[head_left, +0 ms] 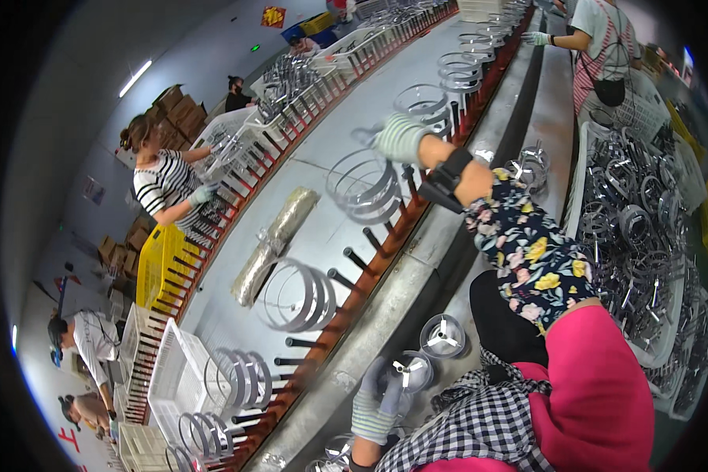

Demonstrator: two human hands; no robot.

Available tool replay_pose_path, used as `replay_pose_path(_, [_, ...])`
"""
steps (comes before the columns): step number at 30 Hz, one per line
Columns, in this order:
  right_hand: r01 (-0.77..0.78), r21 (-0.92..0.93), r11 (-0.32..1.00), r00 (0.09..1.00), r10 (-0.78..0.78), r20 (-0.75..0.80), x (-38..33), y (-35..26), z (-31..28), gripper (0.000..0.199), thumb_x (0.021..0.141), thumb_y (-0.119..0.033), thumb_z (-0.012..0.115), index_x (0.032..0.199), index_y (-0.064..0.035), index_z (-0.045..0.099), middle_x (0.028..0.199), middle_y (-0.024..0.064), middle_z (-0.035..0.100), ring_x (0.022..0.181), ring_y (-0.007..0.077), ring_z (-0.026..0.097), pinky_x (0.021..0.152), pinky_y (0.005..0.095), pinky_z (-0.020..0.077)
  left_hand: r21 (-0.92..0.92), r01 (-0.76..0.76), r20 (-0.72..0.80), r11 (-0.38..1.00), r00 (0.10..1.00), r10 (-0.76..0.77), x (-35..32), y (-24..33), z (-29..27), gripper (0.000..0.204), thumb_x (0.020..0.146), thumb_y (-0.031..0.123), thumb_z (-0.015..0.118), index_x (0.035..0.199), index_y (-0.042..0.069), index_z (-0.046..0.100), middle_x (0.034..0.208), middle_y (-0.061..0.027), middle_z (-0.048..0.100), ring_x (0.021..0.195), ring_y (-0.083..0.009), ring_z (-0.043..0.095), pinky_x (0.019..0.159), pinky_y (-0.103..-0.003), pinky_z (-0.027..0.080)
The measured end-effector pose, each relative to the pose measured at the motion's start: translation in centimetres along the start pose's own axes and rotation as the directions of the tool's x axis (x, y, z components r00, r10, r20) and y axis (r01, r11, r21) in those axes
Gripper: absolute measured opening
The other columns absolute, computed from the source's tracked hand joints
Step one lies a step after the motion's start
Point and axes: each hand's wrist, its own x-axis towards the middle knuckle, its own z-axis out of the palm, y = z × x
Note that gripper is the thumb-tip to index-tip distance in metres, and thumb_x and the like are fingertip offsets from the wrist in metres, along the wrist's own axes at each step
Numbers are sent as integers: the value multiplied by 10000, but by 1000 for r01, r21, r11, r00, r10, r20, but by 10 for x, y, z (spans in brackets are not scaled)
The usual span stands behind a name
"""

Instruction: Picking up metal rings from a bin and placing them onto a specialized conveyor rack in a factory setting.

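Right hand (pixel 399 138), gloved, appears closed on a metal ring (pixel 366 187) over the conveyor pegs (pixel 356 259); mis-seating could snag it. Left hand (pixel 377 405) grips a fan part (pixel 411 370); it may slip.

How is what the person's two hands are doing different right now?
The right hand is stretched far out over the conveyor, at the metal rings hanging on the black pegs. The left hand stays close to the body, low on the bench, on a small round metal part. Both wear striped knit work gloves.
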Motion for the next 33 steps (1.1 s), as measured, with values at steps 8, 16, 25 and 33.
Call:
replay_pose_path(8, [-16,-47,999,1000,16,-10,-22,-19,16,514,815,-465,533,941,15,665,903,277,632,919,398,622,803,437,494,39,32,-1,999,1000,-32,-2,7,-5,497,852,99,617,1298,-20,433,874,-17,540,761,-76,501,712,-207,435])
replay_pose_path(16, [96,-159,983,965,-131,-227,-40,11,-43,473,850,-503,490,1137,-156,632,967,197,662,910,361,625,858,430,468,58,-46,19,997,999,45,4,14,-12,477,859,92,606,1298,8,441,831,-29,563,728,-86,520,672,-226,445])
replay_pose_path(25, [60,-493,868,996,-20,86,-21,39,-33,701,834,-619,415,1018,16,646,1054,272,601,1066,392,564,927,420,434,151,14,67,988,997,-25,-1,0,-8,495,835,159,638,1271,-4,469,1023,-106,607,868,-148,573,787,-283,473])
replay_pose_path(33, [-189,-158,969,981,178,-82,-24,26,-11,689,843,-576,437,981,68,642,951,277,635,960,395,607,856,411,462,79,17,71,997,997,-22,-5,12,12,496,861,174,629,1271,-42,452,1130,-136,583,951,-170,572,831,-283,457])
